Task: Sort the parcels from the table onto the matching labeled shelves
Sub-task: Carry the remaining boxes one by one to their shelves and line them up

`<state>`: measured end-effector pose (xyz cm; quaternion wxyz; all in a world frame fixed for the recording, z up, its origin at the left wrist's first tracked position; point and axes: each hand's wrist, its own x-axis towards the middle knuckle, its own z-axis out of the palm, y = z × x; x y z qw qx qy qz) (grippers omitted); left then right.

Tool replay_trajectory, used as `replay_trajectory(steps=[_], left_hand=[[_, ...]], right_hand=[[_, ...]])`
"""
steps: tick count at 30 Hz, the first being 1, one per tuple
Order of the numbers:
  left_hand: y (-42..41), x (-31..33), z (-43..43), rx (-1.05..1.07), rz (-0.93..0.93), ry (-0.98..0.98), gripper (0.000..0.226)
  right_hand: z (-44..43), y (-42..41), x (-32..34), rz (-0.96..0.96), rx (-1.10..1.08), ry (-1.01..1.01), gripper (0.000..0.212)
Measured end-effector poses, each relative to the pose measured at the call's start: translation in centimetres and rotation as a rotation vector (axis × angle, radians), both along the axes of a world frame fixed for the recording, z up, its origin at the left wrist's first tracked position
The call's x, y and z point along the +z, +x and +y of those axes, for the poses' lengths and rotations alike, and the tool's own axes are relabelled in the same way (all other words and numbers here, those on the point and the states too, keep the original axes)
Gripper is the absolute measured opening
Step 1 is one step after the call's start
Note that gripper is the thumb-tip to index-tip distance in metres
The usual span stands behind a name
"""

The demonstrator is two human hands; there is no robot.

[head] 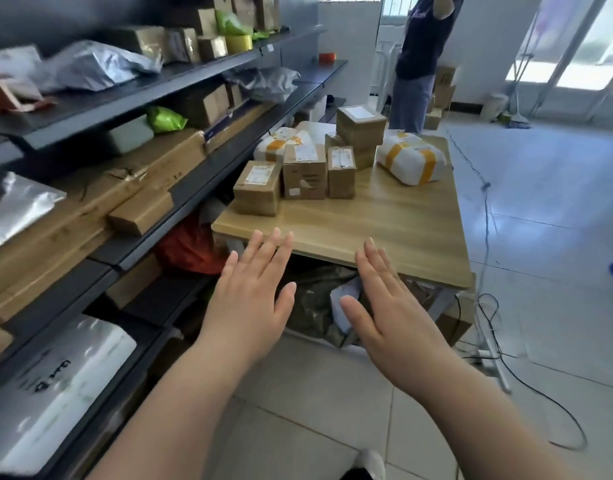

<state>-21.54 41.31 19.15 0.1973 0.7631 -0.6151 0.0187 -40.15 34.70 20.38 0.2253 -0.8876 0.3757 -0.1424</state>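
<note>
Left hand (253, 292) and right hand (391, 306), bare, held before the near edge of the light wooden table (384, 230); fingers (263, 247) straight, spread, holding nothing. Brown cardboard parcels (303, 171) and white orange-taped padded parcels (410, 161) clustered at the table's far end, beside dark grey metal shelves (142, 98) at left.

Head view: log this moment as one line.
left hand: open, empty | right hand: open, empty | parcels: on table | shelves: stocked
</note>
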Motion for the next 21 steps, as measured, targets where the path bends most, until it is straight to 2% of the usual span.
replay_trajectory(steps=[9, 16, 21], left_hand=[[0.4, -0.7, -15.2, -0.043, -0.079, 0.056, 0.06], [-0.7, 0.3, -26.9, 0.006, -0.04, 0.126, 0.059], [-1.4, -2.1, -30.9, 0.005, -0.082, 0.264, 0.07]], right_hand=[[-15.6, 0.7, -0.7, -0.006, -0.071, 0.057, 0.068], [-28.7, 0.3, 0.4, 0.021, -0.035, 0.071, 0.069], [-34.0, 0.6, -0.9, 0.025, -0.005, 0.111, 0.068]])
